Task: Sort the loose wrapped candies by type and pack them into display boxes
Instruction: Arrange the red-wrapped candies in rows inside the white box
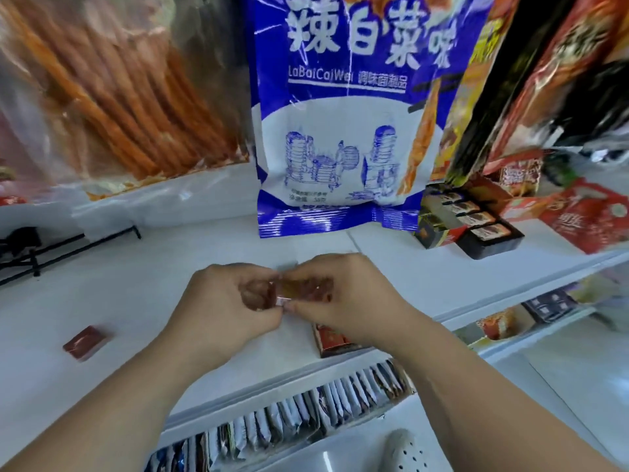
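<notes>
Candies [292,291] pinched between both hands, over the shelf [136,301].
Left hand [228,303] and right hand [350,298] each curl round an end of the small bundle; slick wrappers could slip and drop past the shelf lip, and the box [335,340] lies half hidden under the right wrist.

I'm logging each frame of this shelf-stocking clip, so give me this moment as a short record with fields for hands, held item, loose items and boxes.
hands: left hand and right hand both pinch the held item
held item: brown wrapped candy, above the white shelf
loose item: red wrapped candy lying on the shelf, left of the hands
boxes: red box partly under the right wrist; black tray of dark candies, right rear
backdrop: blue bag behind the hands
</notes>
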The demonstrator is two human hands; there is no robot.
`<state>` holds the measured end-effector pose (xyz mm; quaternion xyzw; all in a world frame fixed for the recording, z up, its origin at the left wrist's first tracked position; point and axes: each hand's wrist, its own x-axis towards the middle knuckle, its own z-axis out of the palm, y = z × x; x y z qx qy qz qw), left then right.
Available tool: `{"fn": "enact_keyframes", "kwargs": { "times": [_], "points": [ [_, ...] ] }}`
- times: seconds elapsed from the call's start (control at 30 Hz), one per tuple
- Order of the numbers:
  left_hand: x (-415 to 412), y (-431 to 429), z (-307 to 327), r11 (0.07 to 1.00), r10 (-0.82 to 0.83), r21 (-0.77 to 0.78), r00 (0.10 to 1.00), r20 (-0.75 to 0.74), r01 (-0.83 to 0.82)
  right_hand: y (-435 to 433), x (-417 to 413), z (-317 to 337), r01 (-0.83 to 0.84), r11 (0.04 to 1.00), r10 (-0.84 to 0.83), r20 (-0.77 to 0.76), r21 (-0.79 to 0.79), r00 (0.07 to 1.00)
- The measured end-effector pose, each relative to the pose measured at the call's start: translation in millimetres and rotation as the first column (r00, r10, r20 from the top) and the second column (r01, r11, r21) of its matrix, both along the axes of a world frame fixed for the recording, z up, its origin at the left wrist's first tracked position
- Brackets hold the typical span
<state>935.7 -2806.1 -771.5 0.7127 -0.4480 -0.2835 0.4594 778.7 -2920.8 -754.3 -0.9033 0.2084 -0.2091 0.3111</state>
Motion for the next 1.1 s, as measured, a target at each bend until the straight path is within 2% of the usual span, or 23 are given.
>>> {"fn": "enact_keyframes", "kwargs": {
  "times": [0.1, 0.23, 0.4, 0.47, 0.53, 0.6, 0.67, 0.8, 0.97, 1.1],
  "points": [
    [-13.7, -12.1, 2.8, 0.997, -0.027, -0.077, 0.999, -0.042, 0.024, -11.6, -17.1, 7.8, 0.023, 0.997, -0.026, 0.037, 0.075, 0.999],
    [-30.5, -28.1, 2.2, 0.989, -0.102, -0.114, 0.994, -0.026, 0.099, -28.2, -43.3, 15.1, 0.048, 0.984, -0.058, 0.058, 0.172, 0.997],
    [-51.3, -41.5, 0.1, 0.977, -0.193, -0.083, 0.980, 0.052, 0.197, -45.8, -60.2, 9.6, 0.041, 0.975, -0.050, 0.038, 0.216, 0.998],
    [-54.6, -42.9, -2.4, 0.975, -0.220, 0.072, 0.953, 0.209, 0.210, -56.5, -64.1, 2.3, 0.112, 0.964, -0.120, 0.017, 0.242, 0.993],
    [-54.6, -43.0, -9.1, 0.947, -0.282, 0.280, 0.829, 0.482, 0.159, -68.4, -68.5, -7.3, 0.204, 0.951, -0.208, -0.009, 0.230, 0.978],
    [-54.5, -42.8, -14.7, 0.919, -0.308, 0.389, 0.740, 0.598, 0.068, -75.9, -71.7, -14.3, 0.257, 0.945, -0.256, -0.032, 0.204, 0.966],
    [-53.1, -42.6, -20.3, 0.896, -0.314, 0.442, 0.754, 0.577, 0.035, -77.0, -71.9, -18.0, 0.269, 0.947, -0.263, -0.058, 0.175, 0.963],
    [-48.1, -42.7, -22.6, 0.872, -0.344, 0.480, 0.817, 0.463, 0.095, -71.2, -64.3, -22.0, 0.238, 0.969, -0.228, -0.135, 0.069, 0.964],
    [-38.1, -42.7, -20.4, 0.861, -0.389, 0.487, 0.809, 0.441, 0.148, -68.4, -59.2, -16.6, 0.156, 0.986, -0.166, -0.191, -0.066, 0.967],
    [-30.0, -38.3, -18.9, 0.842, -0.446, 0.502, 0.779, 0.441, 0.198, -68.2, -57.9, -10.1, 0.034, 0.984, -0.090, -0.315, -0.177, 0.945]
  ]
}}
